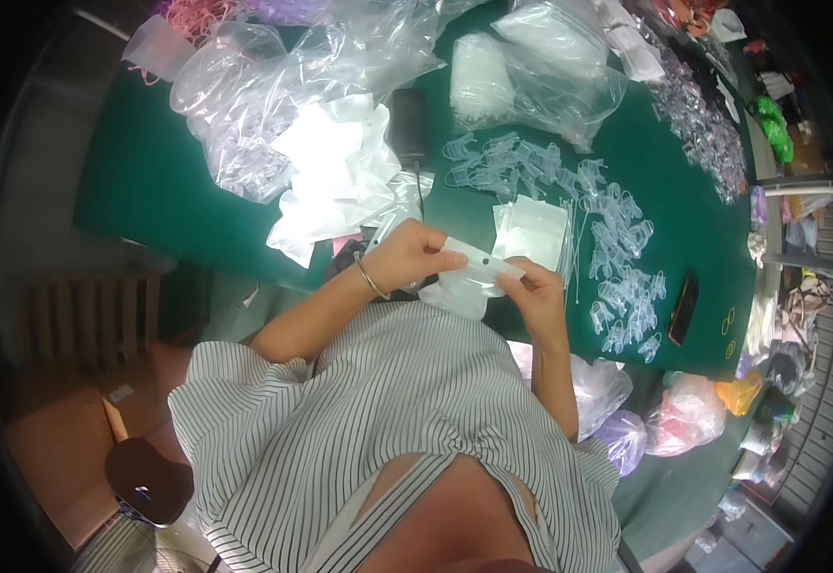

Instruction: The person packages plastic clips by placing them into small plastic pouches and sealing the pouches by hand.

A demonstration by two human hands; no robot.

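Close in front of my body, a small clear plastic pouch (462, 289) with a whitish top strip and a dark round hole is stretched between both hands. My left hand (405, 256) pinches the left end of its top strip between thumb and fingers. At the other end, the thumb and fingers of my right hand (537, 292) are closed on the pouch's right edge. A stack of similar flat pouches (534, 232) lies on the green table just beyond my right hand. Thin pale strips (575, 253) lie beside that stack.
Many clear plastic clips (617, 244) spread across the table's right half. Crumpled white bags (335, 158) and large clear bags (311, 67) fill the back left. A black adapter box (407, 124) with a cord sits mid-table. A phone (684, 309) and yellow rings (728, 325) lie near the right edge.
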